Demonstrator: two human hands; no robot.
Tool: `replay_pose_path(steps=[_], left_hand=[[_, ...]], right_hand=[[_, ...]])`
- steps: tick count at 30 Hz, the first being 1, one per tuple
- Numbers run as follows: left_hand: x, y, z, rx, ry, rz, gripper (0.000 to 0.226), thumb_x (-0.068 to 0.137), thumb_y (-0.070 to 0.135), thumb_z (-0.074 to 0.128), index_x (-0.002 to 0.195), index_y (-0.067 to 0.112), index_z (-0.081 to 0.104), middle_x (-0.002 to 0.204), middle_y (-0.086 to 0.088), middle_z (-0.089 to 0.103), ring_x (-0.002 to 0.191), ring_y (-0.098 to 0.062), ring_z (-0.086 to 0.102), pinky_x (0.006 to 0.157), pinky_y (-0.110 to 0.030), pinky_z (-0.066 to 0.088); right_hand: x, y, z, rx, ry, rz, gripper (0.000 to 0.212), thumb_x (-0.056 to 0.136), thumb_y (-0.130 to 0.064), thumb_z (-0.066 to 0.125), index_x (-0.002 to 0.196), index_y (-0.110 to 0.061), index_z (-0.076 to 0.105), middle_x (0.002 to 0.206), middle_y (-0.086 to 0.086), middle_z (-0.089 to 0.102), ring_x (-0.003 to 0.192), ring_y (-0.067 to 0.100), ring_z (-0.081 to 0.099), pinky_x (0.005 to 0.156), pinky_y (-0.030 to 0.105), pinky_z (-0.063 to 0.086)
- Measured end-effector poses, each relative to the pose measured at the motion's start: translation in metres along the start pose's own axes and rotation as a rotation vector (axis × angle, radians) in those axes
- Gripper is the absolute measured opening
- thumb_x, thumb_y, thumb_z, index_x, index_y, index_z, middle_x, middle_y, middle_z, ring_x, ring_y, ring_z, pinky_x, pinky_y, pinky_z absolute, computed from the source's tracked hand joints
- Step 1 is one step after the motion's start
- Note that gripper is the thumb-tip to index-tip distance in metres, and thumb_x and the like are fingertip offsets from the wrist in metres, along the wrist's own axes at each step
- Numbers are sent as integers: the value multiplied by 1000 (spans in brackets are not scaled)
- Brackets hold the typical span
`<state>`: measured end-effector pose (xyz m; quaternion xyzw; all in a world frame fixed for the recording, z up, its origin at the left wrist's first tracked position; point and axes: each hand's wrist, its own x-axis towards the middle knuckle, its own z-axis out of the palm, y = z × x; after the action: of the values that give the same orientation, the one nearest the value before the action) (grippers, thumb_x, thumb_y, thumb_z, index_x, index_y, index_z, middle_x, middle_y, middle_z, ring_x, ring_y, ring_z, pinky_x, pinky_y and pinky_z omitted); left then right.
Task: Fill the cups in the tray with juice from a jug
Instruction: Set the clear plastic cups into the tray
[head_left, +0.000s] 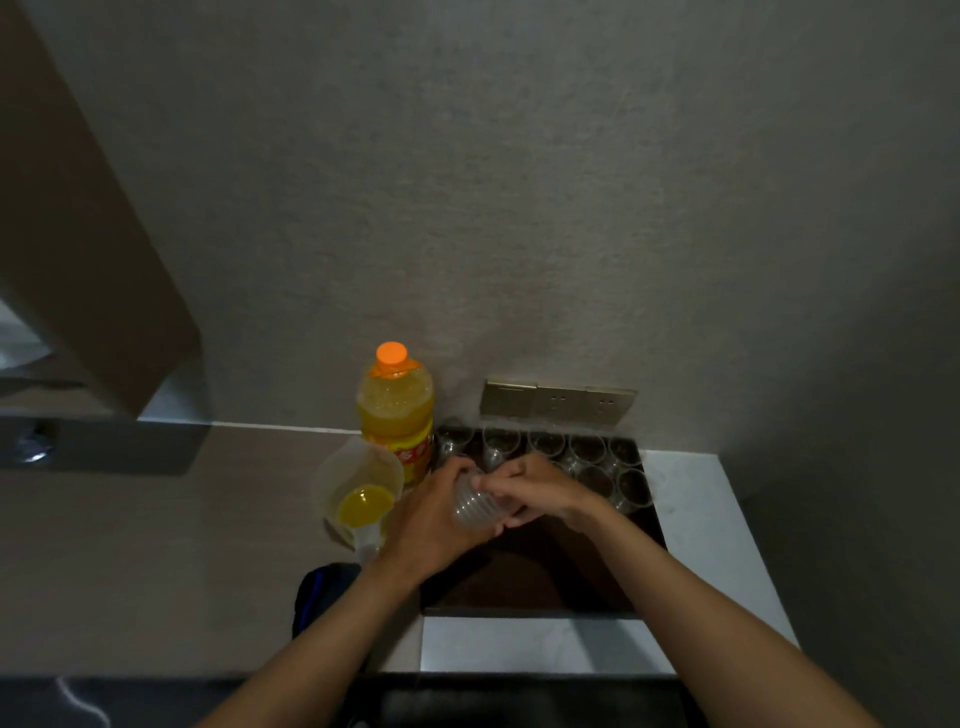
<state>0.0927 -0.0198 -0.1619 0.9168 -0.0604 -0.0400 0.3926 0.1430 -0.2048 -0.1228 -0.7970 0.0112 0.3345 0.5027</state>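
A dark brown tray (597, 577) lies on the counter with several clear plastic cups (587, 449) standing along its far edge. Over the tray's left side my left hand (431, 525) grips a stack of clear plastic cups (475, 501) lying tilted. My right hand (530, 491) pinches the top of that stack. Left of the tray stands a clear plastic jug (363, 488) with a little yellow juice at its bottom. Behind the jug is an orange juice bottle (397, 410) with an orange cap.
The wall rises right behind the tray, with brass sockets (558, 402) just above the cups. A dark blue object (324, 587) lies at the counter's front edge below the jug. A brown cabinet (88, 270) hangs at the upper left.
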Motion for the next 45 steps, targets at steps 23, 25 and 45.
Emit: replay_pose_path(steps=[23,25,45], left_hand=[[-29,-52,2,-83,54,-194,64,68,59,84,120,41,53,105,23,60,91,1,59,71,-20,50],[-30,-59,-2,-64,51,-226,70,69,64,82,127,37,53,113,19,61,94,-2,59,74,-22,49],[-36,-62,-11,-103,119,-279,78,64,69,79,130,37,53,119,17,61,104,-5,58,82,-24,49]], right_hand=[[4,38,13,206,311,108,39,99,-50,61,110,-13,62,109,11,69,78,21,69,64,36,64],[8,46,25,122,362,81,35,97,-45,66,111,-14,60,106,5,65,83,19,68,60,34,63],[45,81,107,-347,430,-28,60,79,-41,84,124,-22,47,134,4,53,116,27,60,90,38,52]])
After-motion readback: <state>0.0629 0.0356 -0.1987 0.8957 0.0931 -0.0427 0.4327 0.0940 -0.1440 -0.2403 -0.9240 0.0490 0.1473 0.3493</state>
